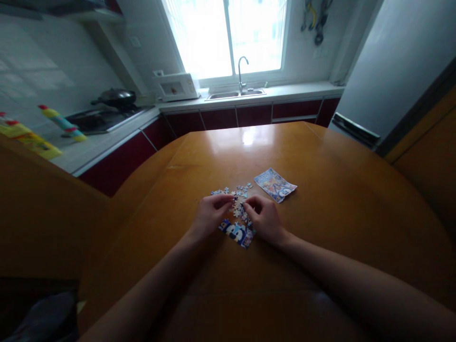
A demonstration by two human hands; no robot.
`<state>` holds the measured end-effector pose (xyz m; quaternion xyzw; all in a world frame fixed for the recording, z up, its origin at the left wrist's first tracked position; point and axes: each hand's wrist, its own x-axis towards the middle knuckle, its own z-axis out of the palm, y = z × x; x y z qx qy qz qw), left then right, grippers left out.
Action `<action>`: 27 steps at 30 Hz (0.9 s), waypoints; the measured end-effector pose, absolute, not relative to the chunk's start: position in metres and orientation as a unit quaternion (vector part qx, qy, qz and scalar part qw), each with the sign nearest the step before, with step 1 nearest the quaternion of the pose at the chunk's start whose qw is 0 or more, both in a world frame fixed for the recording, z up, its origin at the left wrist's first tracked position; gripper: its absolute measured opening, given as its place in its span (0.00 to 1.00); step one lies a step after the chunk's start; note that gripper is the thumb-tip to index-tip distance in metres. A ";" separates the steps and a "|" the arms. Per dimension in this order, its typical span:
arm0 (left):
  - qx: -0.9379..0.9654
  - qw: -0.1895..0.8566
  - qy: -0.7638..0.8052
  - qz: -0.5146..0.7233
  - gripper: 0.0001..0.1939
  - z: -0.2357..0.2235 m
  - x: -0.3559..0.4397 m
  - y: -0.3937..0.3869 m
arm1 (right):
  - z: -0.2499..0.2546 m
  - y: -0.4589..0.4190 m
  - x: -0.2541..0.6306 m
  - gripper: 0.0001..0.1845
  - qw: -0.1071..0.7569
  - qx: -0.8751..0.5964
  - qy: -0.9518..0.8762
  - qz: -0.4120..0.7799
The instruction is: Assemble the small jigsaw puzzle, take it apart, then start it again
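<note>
Loose jigsaw puzzle pieces (238, 209) lie in a small heap on the wooden table, between and just beyond my hands. My left hand (213, 212) is closed in a pinch over the left side of the heap, with a small dark puzzle piece (234, 199) at its fingertips. Opposite it, my right hand (264, 217) also pinches at the heap's right edge; what its fingertips hold is too small to make out. Nearer to me lies a joined section of puzzle (236, 232) showing a blue cartoon dog's face, partly beside my right hand.
A creased picture sheet (274, 184) lies beyond my right hand on the round-ended wooden table (320, 190). Behind the table runs a counter with a sink (235, 94), a microwave (177, 87), a wok (117, 97) and bottles (64, 123). A refrigerator (395, 71) stands at right.
</note>
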<state>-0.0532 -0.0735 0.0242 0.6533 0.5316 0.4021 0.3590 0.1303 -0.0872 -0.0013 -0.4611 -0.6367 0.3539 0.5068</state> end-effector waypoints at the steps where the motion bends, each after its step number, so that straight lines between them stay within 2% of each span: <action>1: 0.666 0.352 0.526 0.395 0.12 0.023 -0.054 -0.073 | -0.002 -0.086 0.131 0.07 0.512 -0.466 -0.633 0.347; 4: 0.696 0.326 0.519 0.374 0.11 0.019 -0.056 -0.071 | -0.003 -0.081 0.133 0.07 0.519 -0.474 -0.620 0.347; 10: 0.765 0.191 0.486 0.376 0.08 0.024 -0.055 -0.074 | -0.004 -0.080 0.132 0.06 0.521 -0.468 -0.619 0.355; 18: 0.743 0.245 0.505 0.364 0.06 0.030 -0.047 -0.083 | -0.003 -0.082 0.131 0.06 0.519 -0.450 -0.623 0.375; 22: 0.738 0.259 0.522 0.340 0.04 0.019 -0.055 -0.074 | -0.008 -0.073 0.136 0.06 0.520 -0.487 -0.633 0.303; 27: 0.797 0.172 0.491 0.307 0.04 0.017 -0.065 -0.068 | -0.011 -0.064 0.147 0.07 0.450 -0.522 -0.686 0.234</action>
